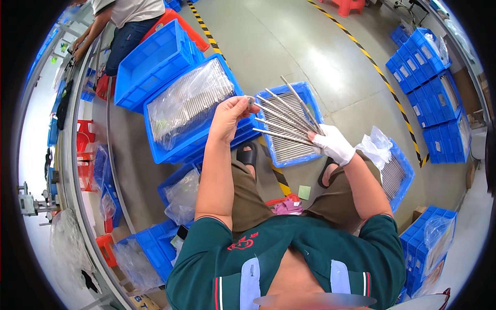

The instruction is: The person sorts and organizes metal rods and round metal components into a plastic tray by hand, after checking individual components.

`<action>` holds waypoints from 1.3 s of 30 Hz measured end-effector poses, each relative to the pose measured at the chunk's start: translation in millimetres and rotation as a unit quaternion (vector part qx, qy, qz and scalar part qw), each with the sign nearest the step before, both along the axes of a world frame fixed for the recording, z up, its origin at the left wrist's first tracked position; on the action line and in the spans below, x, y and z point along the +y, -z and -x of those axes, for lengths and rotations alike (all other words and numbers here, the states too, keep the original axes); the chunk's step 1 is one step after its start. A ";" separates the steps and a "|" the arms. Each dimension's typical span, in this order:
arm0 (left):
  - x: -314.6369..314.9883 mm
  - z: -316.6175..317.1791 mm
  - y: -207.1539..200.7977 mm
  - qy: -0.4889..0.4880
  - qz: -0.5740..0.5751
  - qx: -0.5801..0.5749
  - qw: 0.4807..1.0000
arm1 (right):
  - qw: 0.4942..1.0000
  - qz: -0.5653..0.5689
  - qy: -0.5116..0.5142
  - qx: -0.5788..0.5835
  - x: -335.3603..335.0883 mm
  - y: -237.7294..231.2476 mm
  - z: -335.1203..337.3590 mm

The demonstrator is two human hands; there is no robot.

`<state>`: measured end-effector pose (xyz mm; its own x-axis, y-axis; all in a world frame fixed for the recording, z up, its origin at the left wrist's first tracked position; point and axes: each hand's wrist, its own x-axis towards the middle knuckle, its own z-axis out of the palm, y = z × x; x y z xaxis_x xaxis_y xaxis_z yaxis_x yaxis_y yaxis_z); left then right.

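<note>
Worker's view, looking down on both hands. L hand (bare): thumb & fingertips together, pinched on a small grey piece, kind too small to tell. R hand (white glove, some fingertips bare): clamped on one end of several slim metal rods, which fan out w/ free ends toward upper L; nearest tips lie just beside L hand. Fan is above a blue bin on the floor, itself holding a row of similar rods, approx. parallel. To L: larger blue tub, w/ rods partly under clear plastic sheet. To R, near the knee: another rod-filled container w/ crumpled white plastic. Far R: stacked blue crates. Upper L: seated co-worker, partly cut off.
</note>
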<state>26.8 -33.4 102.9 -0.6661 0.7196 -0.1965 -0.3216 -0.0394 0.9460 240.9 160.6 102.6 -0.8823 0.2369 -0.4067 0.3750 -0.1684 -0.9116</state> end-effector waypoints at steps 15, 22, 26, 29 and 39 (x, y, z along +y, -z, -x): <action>-10.5 1.6 -4.5 0.041 0.002 0.007 0.999 | 0.998 -0.029 -0.055 0.003 -1.2 6.4 3.4; -11.5 -1.7 -3.6 0.063 -0.041 0.030 0.997 | 0.998 0.030 -0.040 -0.033 -6.9 5.1 7.6; -8.0 -7.2 -0.6 0.099 -0.035 0.039 0.994 | 0.997 0.048 -0.045 -0.037 -12.2 2.9 12.2; -15.9 0.5 -6.1 0.073 0.003 0.041 0.996 | 0.997 0.061 -0.035 -0.041 -11.4 -2.7 9.8; -11.5 0.3 -6.8 0.050 -0.022 0.045 0.997 | 0.994 -0.060 -0.080 -0.040 -5.9 3.2 5.7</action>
<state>26.4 -44.9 109.8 -0.6034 0.7903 -0.1061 -0.2396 -0.0528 0.9694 235.2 154.7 99.3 -0.8781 0.1469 -0.4553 0.4612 0.0066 -0.8873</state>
